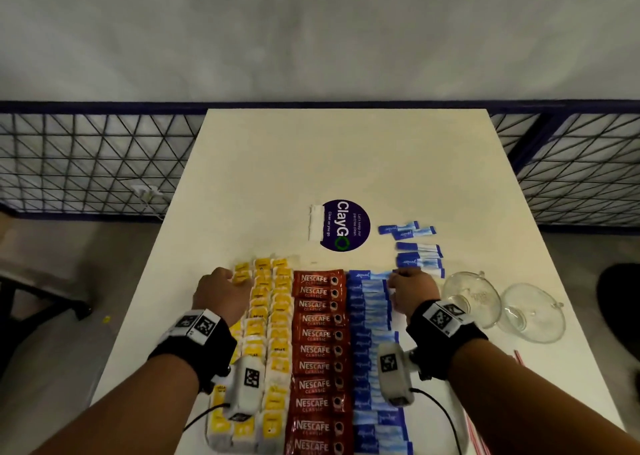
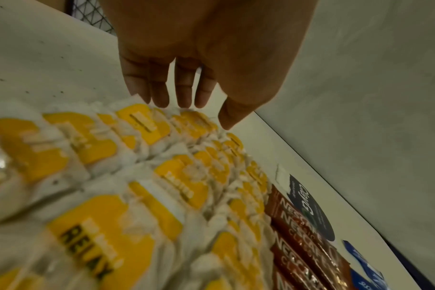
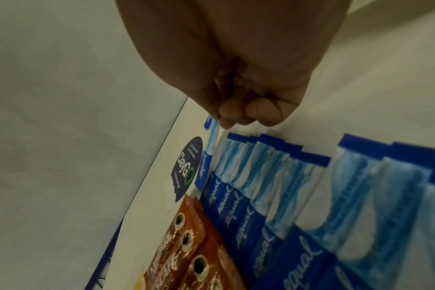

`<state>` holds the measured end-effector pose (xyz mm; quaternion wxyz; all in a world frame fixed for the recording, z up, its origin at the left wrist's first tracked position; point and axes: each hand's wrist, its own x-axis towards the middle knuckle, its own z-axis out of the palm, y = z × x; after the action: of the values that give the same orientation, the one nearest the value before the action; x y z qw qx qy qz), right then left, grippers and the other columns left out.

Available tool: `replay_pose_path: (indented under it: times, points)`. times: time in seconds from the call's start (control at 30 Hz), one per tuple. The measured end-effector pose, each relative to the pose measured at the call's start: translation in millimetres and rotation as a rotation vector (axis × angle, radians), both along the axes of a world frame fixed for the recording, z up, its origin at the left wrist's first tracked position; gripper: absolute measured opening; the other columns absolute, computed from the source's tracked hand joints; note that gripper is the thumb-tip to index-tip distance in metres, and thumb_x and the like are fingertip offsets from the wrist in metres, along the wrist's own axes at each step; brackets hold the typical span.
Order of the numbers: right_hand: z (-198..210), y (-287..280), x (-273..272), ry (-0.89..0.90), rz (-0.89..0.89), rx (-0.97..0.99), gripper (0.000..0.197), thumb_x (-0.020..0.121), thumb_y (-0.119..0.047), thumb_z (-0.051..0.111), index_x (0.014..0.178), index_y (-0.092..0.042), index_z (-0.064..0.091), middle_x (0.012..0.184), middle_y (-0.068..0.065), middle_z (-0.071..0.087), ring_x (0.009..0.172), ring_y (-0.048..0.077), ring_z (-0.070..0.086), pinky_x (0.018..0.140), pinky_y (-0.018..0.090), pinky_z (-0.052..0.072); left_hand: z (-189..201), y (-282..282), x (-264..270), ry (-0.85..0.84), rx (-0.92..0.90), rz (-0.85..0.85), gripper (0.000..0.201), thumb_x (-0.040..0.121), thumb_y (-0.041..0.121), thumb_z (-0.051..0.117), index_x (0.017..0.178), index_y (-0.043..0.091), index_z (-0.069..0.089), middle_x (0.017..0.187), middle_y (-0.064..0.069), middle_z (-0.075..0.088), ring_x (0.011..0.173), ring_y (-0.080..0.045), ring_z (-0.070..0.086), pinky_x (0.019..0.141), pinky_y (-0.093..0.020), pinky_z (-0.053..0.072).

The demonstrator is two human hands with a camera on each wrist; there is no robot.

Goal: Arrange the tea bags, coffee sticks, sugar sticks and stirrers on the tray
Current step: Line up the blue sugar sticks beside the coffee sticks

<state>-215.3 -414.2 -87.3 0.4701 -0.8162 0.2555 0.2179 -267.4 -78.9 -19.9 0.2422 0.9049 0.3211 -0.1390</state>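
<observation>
Three columns run away from me: yellow tea bags [image 1: 270,316], red Nescafe coffee sticks [image 1: 317,350] and blue sugar sticks [image 1: 369,333]. The tray under them hardly shows. My left hand [image 1: 228,286] is at the far end of the tea bags. In the left wrist view its straight fingers [image 2: 162,98] touch the farthest tea bags [image 2: 142,119]. At the far end of the sugar column, my right hand [image 1: 405,284] has curled fingers [image 3: 236,115] that pinch the end of the farthest sugar stick [image 3: 210,141]. Red-striped stirrers [image 1: 479,437] lie at the right edge.
Loose sugar sticks [image 1: 417,250] lie beyond my right hand. Two clear glass bowls [image 1: 472,298] [image 1: 535,312] stand to the right. A dark ClayGo sticker [image 1: 344,226] and a white packet [image 1: 316,222] sit mid-table. A wire fence [image 1: 86,163] runs behind the table.
</observation>
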Motion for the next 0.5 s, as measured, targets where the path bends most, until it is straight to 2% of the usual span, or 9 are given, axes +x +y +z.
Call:
replay_pose_path:
  times: [0.07,0.1,0.17,0.2,0.3,0.4,0.5]
  points:
    - [25,10,-5,0.003,0.037,-0.043,0.023,0.070,-0.049,0.055,0.074,-0.030,0.068,0.088,0.007,0.072,0.090,0.033,0.066,0.084,0.044,0.055,-1,-3,-2,0.003,-0.008,-0.005,0.049,0.088,0.041,0.061,0.125,0.010,0.056,0.126,-0.017,0.059,0.116,-0.036,0.055,0.096,-0.040,0.045]
    - [46,17,-9,0.002,0.047,-0.058,0.019,0.078,-0.044,0.059,0.080,-0.028,0.069,0.087,0.006,0.072,0.084,0.030,0.066,0.080,0.039,0.056,0,-4,-2,-0.001,-0.014,-0.005,0.047,0.088,0.040,0.061,0.124,0.010,0.057,0.125,-0.016,0.059,0.114,-0.036,0.055,0.095,-0.040,0.046]
    - [60,22,-10,0.024,0.066,-0.086,0.019,0.091,-0.031,0.058,0.097,-0.016,0.067,0.086,0.005,0.066,0.067,0.020,0.059,0.061,0.022,0.052,1,-4,-2,-0.003,-0.031,0.001,0.047,0.087,0.039,0.061,0.124,0.011,0.058,0.125,-0.016,0.059,0.114,-0.036,0.055,0.095,-0.040,0.047]
    - [64,23,-10,0.039,0.088,-0.102,0.019,0.093,-0.028,0.057,0.102,-0.013,0.065,0.087,0.006,0.062,0.064,0.018,0.054,0.055,0.019,0.046,2,-4,-2,-0.004,-0.037,0.003,0.047,0.087,0.039,0.062,0.125,0.011,0.057,0.126,-0.016,0.058,0.115,-0.036,0.055,0.095,-0.040,0.046]
    - [73,24,-11,0.024,0.161,-0.202,0.026,0.095,-0.029,0.053,0.113,-0.013,0.063,0.095,0.008,0.063,0.073,0.016,0.050,0.065,0.021,0.037,3,-4,-3,0.005,-0.053,0.011,0.049,0.088,0.038,0.062,0.127,0.010,0.055,0.130,-0.016,0.056,0.118,-0.035,0.054,0.097,-0.039,0.045]
    - [76,27,-11,0.042,0.209,-0.286,0.030,0.095,-0.034,0.052,0.115,-0.014,0.063,0.110,0.008,0.067,0.083,0.017,0.051,0.069,0.019,0.033,3,-5,-4,0.008,-0.069,0.012,0.050,0.089,0.033,0.063,0.131,0.008,0.051,0.134,-0.017,0.053,0.121,-0.034,0.052,0.098,-0.038,0.043]
    - [79,28,-12,0.048,0.228,-0.324,0.030,0.094,-0.036,0.053,0.113,-0.015,0.064,0.108,0.006,0.068,0.087,0.020,0.055,0.072,0.020,0.034,5,-5,-4,0.005,-0.067,0.014,0.050,0.089,0.030,0.063,0.131,0.007,0.050,0.134,-0.016,0.054,0.121,-0.034,0.052,0.097,-0.037,0.042]
